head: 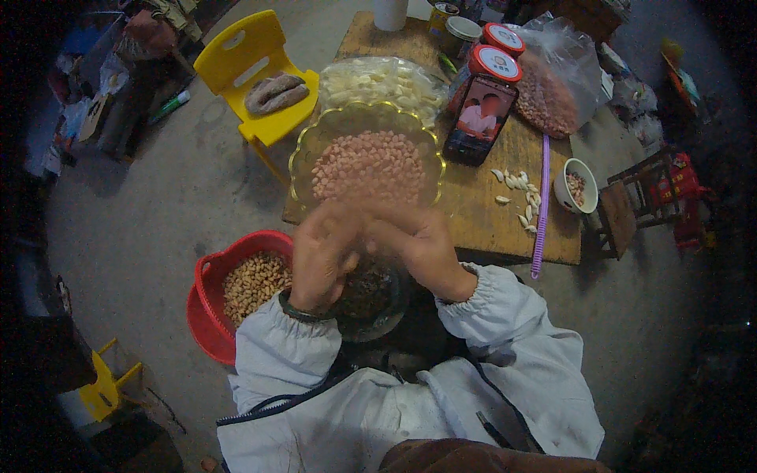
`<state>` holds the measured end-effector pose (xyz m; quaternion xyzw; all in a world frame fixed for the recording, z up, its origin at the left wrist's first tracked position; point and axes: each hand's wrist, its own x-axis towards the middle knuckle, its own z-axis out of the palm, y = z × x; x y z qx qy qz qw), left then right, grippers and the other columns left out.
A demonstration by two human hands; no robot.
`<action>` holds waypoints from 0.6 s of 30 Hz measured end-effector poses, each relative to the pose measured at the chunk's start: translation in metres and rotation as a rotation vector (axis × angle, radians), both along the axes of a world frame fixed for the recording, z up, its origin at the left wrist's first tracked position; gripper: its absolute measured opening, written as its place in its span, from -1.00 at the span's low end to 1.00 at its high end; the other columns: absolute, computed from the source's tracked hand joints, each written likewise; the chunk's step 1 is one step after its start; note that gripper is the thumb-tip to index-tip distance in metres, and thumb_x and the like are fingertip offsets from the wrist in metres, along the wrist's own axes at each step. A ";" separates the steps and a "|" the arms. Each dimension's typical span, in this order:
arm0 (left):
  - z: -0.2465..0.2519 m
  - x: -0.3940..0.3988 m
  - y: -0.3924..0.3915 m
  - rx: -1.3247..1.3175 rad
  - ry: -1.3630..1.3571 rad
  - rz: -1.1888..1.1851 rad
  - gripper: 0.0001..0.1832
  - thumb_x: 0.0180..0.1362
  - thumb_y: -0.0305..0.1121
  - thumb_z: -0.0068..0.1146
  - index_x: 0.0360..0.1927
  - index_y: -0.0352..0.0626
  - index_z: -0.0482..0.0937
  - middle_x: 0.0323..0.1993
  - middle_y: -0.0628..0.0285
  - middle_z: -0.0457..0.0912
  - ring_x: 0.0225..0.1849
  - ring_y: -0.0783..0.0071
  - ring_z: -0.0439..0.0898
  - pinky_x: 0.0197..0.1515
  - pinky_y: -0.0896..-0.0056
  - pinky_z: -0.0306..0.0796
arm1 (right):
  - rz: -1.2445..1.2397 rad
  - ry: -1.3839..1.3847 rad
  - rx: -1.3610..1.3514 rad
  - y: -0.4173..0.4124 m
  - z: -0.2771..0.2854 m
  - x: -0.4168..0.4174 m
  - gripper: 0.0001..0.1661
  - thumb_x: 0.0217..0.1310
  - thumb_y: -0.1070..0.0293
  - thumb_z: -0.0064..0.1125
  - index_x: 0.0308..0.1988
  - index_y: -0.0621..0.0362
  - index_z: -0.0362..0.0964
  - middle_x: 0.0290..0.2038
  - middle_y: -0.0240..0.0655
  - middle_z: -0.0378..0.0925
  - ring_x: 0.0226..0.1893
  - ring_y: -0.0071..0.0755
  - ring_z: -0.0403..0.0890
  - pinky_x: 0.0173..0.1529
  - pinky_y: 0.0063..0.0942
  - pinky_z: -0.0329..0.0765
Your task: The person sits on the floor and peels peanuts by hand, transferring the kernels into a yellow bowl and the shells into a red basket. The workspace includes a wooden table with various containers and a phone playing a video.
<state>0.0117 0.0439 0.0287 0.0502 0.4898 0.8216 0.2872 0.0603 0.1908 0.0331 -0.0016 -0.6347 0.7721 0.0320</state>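
Note:
My left hand [322, 254] and my right hand [417, 242] meet at the fingers, blurred by motion. Whether something is pinched between them I cannot tell. Just beyond the fingertips, a gold-rimmed scalloped dish [294, 159] holds a heap of shelled pink peanuts [369, 165]; its near edge is partly hidden by my hands. Below my hands, over my lap, is a round container [387, 322] with dark, indistinct contents. To the left of my left wrist stands a red plastic basket [207, 295] of unshelled peanuts [257, 284].
On the wooden table [473, 219] are a propped phone [482, 121], garlic cloves [520, 183], a purple coiled strip [541, 207], red-lidded jars [497, 63], and bags of garlic [378, 86] and peanuts [547, 94]. A yellow chair [248, 53] and a white bowl [576, 186] flank it.

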 end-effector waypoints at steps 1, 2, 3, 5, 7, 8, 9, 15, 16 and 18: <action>-0.001 0.000 0.003 -0.001 -0.004 0.009 -0.85 0.25 -0.33 0.06 -0.21 -0.16 0.44 -0.51 0.28 0.54 -0.71 0.76 0.27 -0.73 0.75 -0.02 | -0.022 -0.041 -0.035 -0.001 0.003 0.000 -0.68 0.26 0.42 0.09 0.01 0.22 0.50 -0.32 -0.42 0.58 -0.42 -0.67 0.49 -0.34 -0.68 0.44; -0.001 -0.001 0.005 -0.002 -0.009 0.018 -0.84 0.27 -0.29 0.04 -0.22 -0.14 0.41 -0.52 0.27 0.53 -0.75 0.78 0.22 -0.75 0.75 -0.05 | -0.044 -0.082 -0.070 -0.003 0.005 0.000 -0.68 0.26 0.42 0.09 0.01 0.22 0.50 -0.34 -0.43 0.57 -0.41 -0.68 0.49 -0.35 -0.69 0.43; -0.002 -0.002 0.007 0.006 -0.022 0.020 -0.85 0.28 -0.29 0.03 -0.22 -0.14 0.41 -0.52 0.26 0.53 -0.75 0.78 0.22 -0.75 0.75 -0.05 | -0.065 -0.089 -0.088 -0.003 0.001 -0.001 -0.68 0.27 0.41 0.08 0.01 0.23 0.50 -0.36 -0.44 0.56 -0.42 -0.68 0.48 -0.36 -0.70 0.41; -0.003 -0.003 0.010 0.021 -0.048 0.025 -0.86 0.30 -0.30 0.01 -0.24 -0.14 0.41 -0.51 0.25 0.53 -0.74 0.78 0.22 -0.75 0.75 -0.06 | -0.107 -0.103 -0.123 -0.003 -0.010 -0.002 -0.68 0.27 0.41 0.07 0.00 0.25 0.49 -0.40 -0.45 0.54 -0.42 -0.69 0.47 -0.38 -0.71 0.39; -0.001 -0.004 0.012 0.013 -0.061 0.024 -0.86 0.31 -0.29 0.00 -0.24 -0.14 0.40 -0.51 0.25 0.53 -0.73 0.78 0.23 -0.75 0.76 -0.06 | -0.111 -0.093 -0.207 -0.004 -0.011 -0.004 -0.68 0.28 0.40 0.06 0.00 0.27 0.48 -0.43 -0.46 0.51 -0.44 -0.69 0.45 -0.40 -0.71 0.36; 0.001 -0.004 0.014 0.009 -0.067 0.023 -0.86 0.31 -0.29 -0.01 -0.24 -0.13 0.40 -0.50 0.24 0.53 -0.73 0.78 0.23 -0.75 0.76 -0.06 | -0.113 -0.088 -0.249 -0.004 -0.011 -0.005 -0.68 0.28 0.40 0.06 0.00 0.28 0.47 -0.45 -0.47 0.49 -0.46 -0.69 0.44 -0.41 -0.72 0.35; 0.002 -0.003 0.014 0.020 -0.071 0.022 -0.86 0.31 -0.29 -0.01 -0.24 -0.13 0.40 -0.50 0.24 0.53 -0.73 0.78 0.23 -0.75 0.76 -0.06 | -0.120 -0.095 -0.299 -0.005 -0.010 -0.005 -0.68 0.29 0.40 0.05 0.00 0.28 0.47 -0.46 -0.47 0.49 -0.46 -0.69 0.44 -0.42 -0.72 0.34; 0.000 -0.006 0.010 -0.031 0.013 0.031 -0.84 0.29 -0.27 0.04 -0.27 -0.14 0.43 -0.50 0.28 0.53 -0.68 0.79 0.25 -0.71 0.73 -0.01 | -0.169 -0.061 -0.194 0.002 0.000 -0.007 -0.75 0.29 0.43 0.04 -0.05 0.25 0.45 -0.47 -0.47 0.49 -0.47 -0.69 0.44 -0.41 -0.71 0.34; -0.003 -0.009 0.007 -0.084 0.047 0.049 -0.84 0.27 -0.28 0.06 -0.29 -0.14 0.45 -0.49 0.29 0.53 -0.65 0.78 0.28 -0.67 0.73 0.05 | -0.213 -0.009 -0.139 0.002 0.002 -0.006 -0.77 0.28 0.45 0.04 -0.07 0.24 0.44 -0.47 -0.47 0.49 -0.47 -0.69 0.45 -0.41 -0.71 0.35; -0.004 -0.015 0.003 -0.224 0.207 0.090 -0.85 0.24 -0.30 0.11 -0.33 -0.16 0.47 -0.49 0.33 0.52 -0.58 0.75 0.34 -0.58 0.70 0.16 | -0.249 0.054 -0.063 0.004 0.004 -0.004 -0.78 0.26 0.47 0.06 -0.08 0.23 0.43 -0.46 -0.47 0.49 -0.46 -0.69 0.46 -0.40 -0.69 0.37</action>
